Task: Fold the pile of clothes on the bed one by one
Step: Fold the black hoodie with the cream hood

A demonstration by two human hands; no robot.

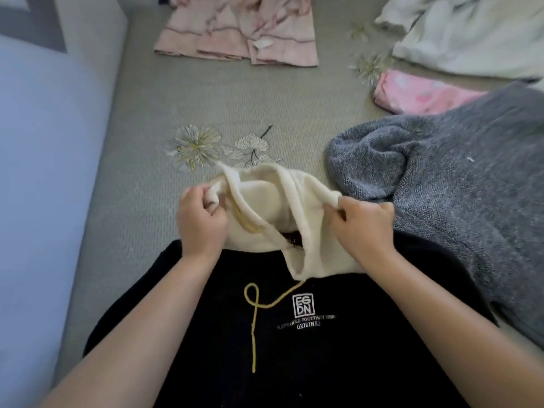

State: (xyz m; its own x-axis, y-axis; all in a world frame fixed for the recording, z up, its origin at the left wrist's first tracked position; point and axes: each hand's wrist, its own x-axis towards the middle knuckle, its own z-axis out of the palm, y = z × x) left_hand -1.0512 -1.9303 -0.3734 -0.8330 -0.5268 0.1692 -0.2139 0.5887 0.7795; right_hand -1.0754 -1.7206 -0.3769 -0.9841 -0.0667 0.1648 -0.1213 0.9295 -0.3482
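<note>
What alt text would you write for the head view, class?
Both hands, left hand and right hand, grip the cream fleece hood of a black printed hoodie lying on a grey-green floral bedspread, beside a grey knitted sweater.

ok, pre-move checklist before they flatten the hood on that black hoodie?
1. Left hand grips the cream hood edge: ok.
2. Right hand grips the opposite hood edge: ok.
3. Black hoodie body lies flat, logo up: ok for the part in view; sleeves and hem out of frame, cannot tell.
4. Yellow drawstring tidy: not ok, looped and trailing across the chest.
5. Grey knit sweater clear of the hoodie: not ok, it touches or overlaps the hoodie's right shoulder side.
6. Bare bedspread beyond the hood to lay it out: ok.
</note>
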